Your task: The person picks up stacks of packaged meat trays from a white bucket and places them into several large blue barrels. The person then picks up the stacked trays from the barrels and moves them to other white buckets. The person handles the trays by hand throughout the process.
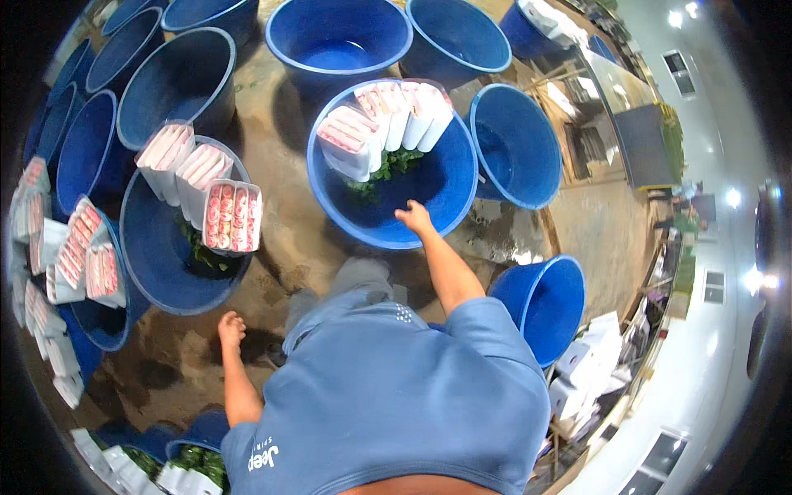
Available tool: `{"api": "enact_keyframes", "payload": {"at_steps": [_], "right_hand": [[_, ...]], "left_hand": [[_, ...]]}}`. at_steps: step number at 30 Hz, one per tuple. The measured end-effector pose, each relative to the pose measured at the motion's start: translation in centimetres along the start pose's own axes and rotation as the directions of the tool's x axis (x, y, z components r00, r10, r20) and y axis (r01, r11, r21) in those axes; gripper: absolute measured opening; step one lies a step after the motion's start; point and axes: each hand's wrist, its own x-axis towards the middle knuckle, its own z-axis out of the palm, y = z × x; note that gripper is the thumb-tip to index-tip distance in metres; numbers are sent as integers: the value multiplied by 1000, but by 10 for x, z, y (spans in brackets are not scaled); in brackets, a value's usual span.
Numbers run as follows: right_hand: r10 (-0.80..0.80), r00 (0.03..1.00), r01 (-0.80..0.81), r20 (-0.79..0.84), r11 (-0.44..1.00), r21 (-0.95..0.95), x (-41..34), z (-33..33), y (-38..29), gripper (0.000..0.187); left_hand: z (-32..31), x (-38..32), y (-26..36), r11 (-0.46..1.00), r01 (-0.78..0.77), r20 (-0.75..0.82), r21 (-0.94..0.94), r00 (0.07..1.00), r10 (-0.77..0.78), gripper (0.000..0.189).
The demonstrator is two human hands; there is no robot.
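My right hand (414,216) is over the near rim of a blue plastic tub (427,185), holding nothing, its fingers partly spread. Inside that tub, wrapped rose bunches (405,114) lean on the far wall in white sleeves, pink blooms up, with green leaves (393,166) below. My left hand (232,331) hangs with curled fingers and nothing visible in it. Nearest to it is a second blue tub (148,272), apart from the hand. That tub holds wrapped roses too, one bunch (232,216) showing its pink and cream blooms in rows.
More blue tubs (339,37) stand ahead and to the left; one (538,309) is at my right. Wrapped bunches (80,241) crowd the far left. White cardboard (588,362) is piled on the right. The concrete floor (272,161) is wet in patches.
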Motion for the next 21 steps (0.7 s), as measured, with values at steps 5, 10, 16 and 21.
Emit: {"api": "enact_keyframes", "payload": {"at_steps": [5, 10, 16, 21], "right_hand": [[378, 895, -402, 237, 913, 65, -131, 47, 62, 41], [627, 679, -726, 383, 653, 216, -204, 70, 83, 26], [590, 696, -717, 409, 546, 434, -172, 89, 52, 17], [398, 813, -574, 424, 663, 479, -89, 90, 12, 22]], "left_hand": [[-33, 66, 118, 978, -53, -72, 202, 995, 69, 29], [32, 83, 149, 938, -133, 58, 320, 991, 120, 35], [83, 63, 113, 783, -427, 359, 453, 891, 279, 30], [40, 42, 108, 930, -27, 78, 365, 997, -1, 30]]}}
